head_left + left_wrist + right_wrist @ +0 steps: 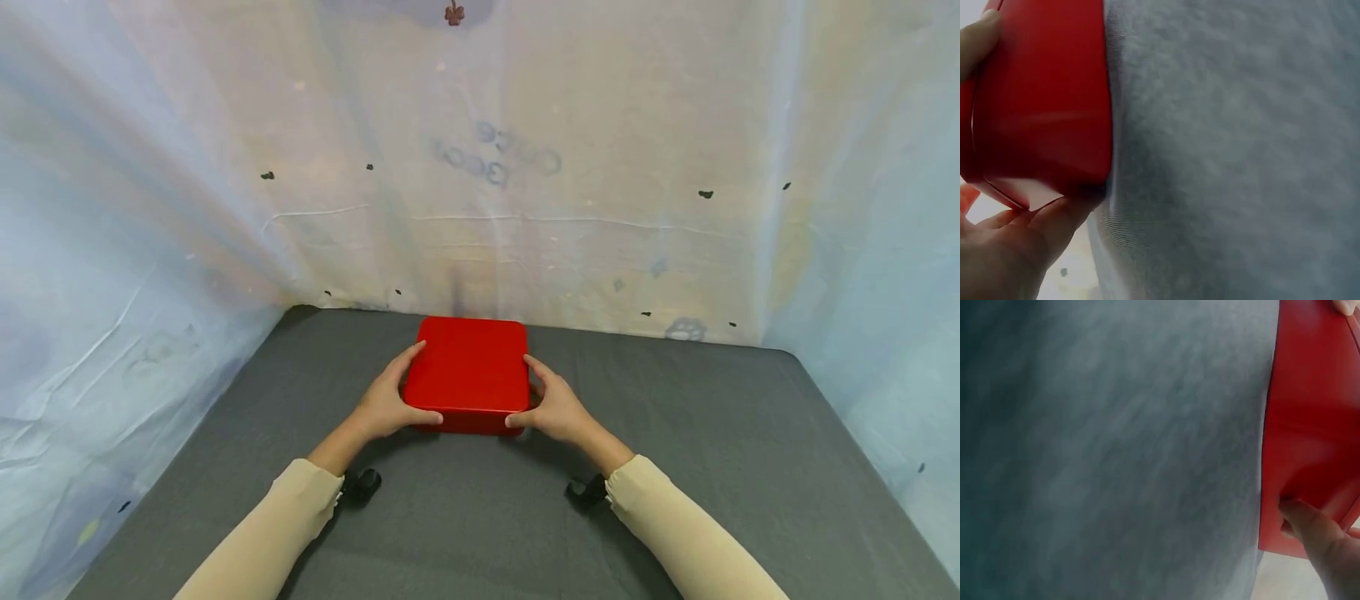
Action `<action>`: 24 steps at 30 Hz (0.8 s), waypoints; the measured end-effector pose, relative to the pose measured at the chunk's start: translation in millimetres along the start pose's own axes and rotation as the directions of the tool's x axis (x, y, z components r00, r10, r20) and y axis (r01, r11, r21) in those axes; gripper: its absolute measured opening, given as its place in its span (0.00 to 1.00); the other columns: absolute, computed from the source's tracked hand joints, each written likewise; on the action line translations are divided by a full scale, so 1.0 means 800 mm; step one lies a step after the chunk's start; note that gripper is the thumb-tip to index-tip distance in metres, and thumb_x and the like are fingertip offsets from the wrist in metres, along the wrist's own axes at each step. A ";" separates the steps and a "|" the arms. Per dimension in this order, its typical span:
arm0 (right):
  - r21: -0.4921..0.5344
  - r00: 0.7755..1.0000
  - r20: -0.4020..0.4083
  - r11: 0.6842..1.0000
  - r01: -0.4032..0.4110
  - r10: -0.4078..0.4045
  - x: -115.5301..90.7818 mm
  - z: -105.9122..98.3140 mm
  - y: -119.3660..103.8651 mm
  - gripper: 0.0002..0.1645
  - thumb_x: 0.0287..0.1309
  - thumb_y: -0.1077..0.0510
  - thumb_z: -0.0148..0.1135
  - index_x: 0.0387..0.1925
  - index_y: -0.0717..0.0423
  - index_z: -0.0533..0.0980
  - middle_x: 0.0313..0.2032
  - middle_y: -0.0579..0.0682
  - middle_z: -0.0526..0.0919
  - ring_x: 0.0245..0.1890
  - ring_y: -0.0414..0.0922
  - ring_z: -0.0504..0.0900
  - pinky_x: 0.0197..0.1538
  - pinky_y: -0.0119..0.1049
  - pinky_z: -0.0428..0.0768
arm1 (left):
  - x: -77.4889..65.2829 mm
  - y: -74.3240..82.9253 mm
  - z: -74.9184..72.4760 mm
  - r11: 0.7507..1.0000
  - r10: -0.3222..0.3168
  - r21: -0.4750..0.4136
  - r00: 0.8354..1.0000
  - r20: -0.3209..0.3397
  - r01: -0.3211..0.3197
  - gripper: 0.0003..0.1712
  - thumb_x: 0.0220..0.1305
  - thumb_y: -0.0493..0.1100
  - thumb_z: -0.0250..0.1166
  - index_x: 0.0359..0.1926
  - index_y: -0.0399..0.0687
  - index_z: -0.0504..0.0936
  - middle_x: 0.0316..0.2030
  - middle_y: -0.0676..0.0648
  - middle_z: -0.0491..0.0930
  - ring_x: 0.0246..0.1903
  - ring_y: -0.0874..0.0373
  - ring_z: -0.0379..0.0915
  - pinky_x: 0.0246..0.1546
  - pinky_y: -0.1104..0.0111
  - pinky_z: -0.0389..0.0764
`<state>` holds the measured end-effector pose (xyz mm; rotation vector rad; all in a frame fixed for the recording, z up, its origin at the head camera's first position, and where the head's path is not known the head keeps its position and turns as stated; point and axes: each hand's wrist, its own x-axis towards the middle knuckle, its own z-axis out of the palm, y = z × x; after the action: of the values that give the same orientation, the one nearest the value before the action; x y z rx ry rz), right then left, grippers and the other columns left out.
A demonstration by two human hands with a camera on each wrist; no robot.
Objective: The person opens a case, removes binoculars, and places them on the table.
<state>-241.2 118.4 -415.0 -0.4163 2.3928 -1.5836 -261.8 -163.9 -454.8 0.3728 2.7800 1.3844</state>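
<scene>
The glossy red, round-cornered box (468, 362) shows no pattern; the cloth-covered worktop (465, 533) is plain dark grey. Cream fabric sleeves (262, 529) show at seven and five o'clock, and the thin draped sheet (600, 108) blends from beige at twelve to pale blue at nine and three, specked with dark blotches.

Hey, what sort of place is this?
Probably a curtained-off work booth: pale patterned sheeting hangs behind and along both sides of a grey, fabric-covered table bearing a glossy red rectangular box.

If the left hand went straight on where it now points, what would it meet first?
Most likely the red box, since the left hand touches its near left corner; depth is hard to judge.
</scene>
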 end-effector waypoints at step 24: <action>-0.100 0.988 -0.148 0.994 0.040 -0.055 0.038 -0.013 0.031 0.39 0.50 0.51 0.61 0.61 0.53 0.56 0.60 0.51 0.61 0.51 0.53 0.72 0.42 0.41 0.78 | 0.041 -0.013 -0.013 0.997 -0.064 -0.036 0.998 0.001 0.064 0.49 0.39 0.66 0.65 0.62 0.57 0.56 0.57 0.52 0.62 0.48 0.52 0.69 0.39 0.62 0.77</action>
<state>-275.6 125.7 -435.0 -0.3879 2.5993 -1.5753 -297.2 -170.7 -453.7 0.2801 2.7371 1.4178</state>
